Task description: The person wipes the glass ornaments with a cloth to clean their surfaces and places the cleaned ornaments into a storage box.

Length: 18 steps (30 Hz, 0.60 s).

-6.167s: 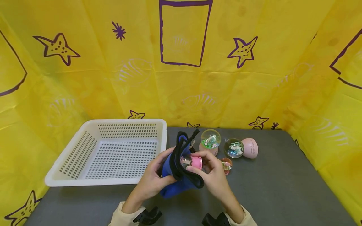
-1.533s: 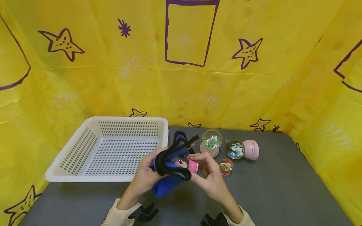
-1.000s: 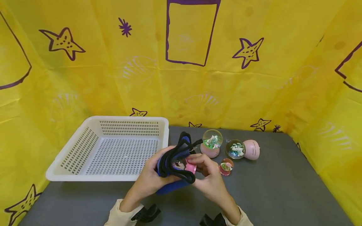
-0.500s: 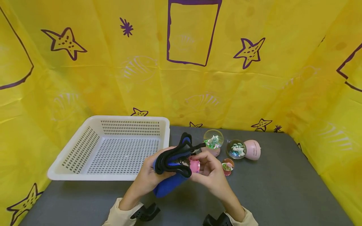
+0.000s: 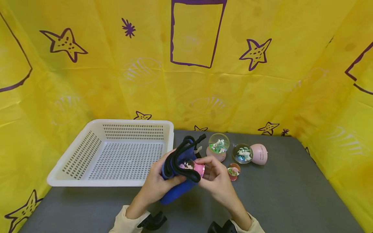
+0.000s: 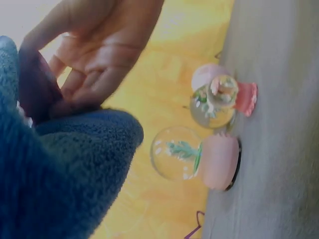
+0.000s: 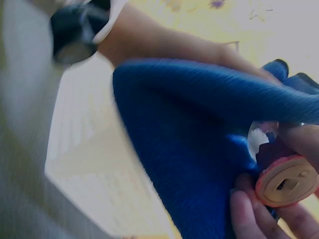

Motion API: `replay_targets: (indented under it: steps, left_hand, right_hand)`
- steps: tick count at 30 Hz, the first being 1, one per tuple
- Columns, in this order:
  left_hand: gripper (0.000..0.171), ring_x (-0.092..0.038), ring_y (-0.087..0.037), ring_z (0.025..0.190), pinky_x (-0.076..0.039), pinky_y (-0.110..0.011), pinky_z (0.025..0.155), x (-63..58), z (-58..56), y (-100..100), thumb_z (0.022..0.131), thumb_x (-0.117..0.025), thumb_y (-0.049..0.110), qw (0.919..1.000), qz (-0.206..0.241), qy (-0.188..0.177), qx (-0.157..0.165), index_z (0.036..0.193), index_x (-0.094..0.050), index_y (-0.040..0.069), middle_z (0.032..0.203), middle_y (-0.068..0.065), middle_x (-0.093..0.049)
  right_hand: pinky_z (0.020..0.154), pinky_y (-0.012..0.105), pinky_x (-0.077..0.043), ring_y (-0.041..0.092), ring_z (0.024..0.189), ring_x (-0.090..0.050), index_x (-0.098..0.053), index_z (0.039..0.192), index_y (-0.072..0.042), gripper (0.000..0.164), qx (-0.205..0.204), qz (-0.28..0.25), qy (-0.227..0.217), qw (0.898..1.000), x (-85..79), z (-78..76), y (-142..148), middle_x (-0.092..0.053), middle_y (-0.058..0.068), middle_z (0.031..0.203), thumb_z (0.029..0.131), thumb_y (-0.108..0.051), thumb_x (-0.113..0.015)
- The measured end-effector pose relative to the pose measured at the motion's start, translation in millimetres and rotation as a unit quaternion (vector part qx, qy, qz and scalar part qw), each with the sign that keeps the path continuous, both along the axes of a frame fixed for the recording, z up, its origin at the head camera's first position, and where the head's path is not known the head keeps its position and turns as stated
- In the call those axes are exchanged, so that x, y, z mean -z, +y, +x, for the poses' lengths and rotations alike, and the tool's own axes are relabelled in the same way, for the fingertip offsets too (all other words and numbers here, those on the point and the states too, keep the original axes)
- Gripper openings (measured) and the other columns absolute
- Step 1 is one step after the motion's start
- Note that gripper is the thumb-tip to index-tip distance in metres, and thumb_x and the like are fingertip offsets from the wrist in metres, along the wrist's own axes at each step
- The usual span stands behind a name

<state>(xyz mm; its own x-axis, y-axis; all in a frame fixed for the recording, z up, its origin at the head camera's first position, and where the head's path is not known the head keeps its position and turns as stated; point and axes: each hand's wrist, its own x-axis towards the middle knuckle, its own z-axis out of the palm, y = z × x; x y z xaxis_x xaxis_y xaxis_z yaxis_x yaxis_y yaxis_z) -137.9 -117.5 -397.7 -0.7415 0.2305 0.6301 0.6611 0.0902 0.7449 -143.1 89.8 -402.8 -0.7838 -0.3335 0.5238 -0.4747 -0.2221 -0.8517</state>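
Observation:
My left hand (image 5: 155, 186) grips a folded blue towel (image 5: 176, 193) with black edging, its thumb in front. The thumb and fingers of my right hand (image 5: 218, 179) pinch the pink base of a small snow globe (image 5: 199, 169). That globe lies sideways, its clear dome pointing left into the towel's folds and partly covered by them. In the right wrist view the round underside of the snow globe's base (image 7: 285, 183) faces the camera. From the left wrist, the towel (image 6: 75, 164) hides much of the held globe.
A white perforated basket (image 5: 110, 185) stands left on the grey table (image 5: 291, 194). Behind my right hand are an upright snow globe (image 5: 218, 147), another lying on its side (image 5: 257, 154), and a small one with a reddish base (image 5: 233, 171). Yellow patterned cloth surrounds the table.
The towel and small globe have shifted slightly left since the oldest frame. Across the frames the globe tilts and slides in the towel's folds; its dome shows more than half a second ago.

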Motion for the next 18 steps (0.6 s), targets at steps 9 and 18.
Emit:
replay_targets:
  steps: [9, 18]
  left_hand:
    - [0.046, -0.065, -0.01, 0.104, -0.053, -0.025, 0.091, 0.9, -0.2, 1.3, 0.083, -0.07, -0.008, 0.9989, 0.035, -0.03, 0.007, 0.127, -0.059, -0.001, 0.115, -0.008, -0.069]
    - [0.062, -0.065, -0.013, 0.1, -0.055, -0.029, 0.087, 0.3, 0.5, 1.1, 0.078, -0.081, 0.007, 0.9972, -0.044, -0.06, -0.003, 0.134, -0.056, 0.016, 0.118, -0.007, -0.069]
  right_hand:
    - [0.088, 0.023, -0.056, 0.01, 0.106, -0.068, -0.066, 0.108, 0.001, 0.045, 0.087, 0.03, 0.119, 0.989, 3.1, -2.0, -1.0, -0.07, 0.012, 0.113, 0.07, 0.021, -0.074]
    - [0.097, 0.019, -0.05, 0.018, 0.106, -0.068, -0.063, 0.103, -0.001, 0.032, 0.145, 0.079, 0.268, 0.949, -1.4, -4.1, -4.2, -0.072, 0.015, 0.106, 0.076, 0.012, -0.075]
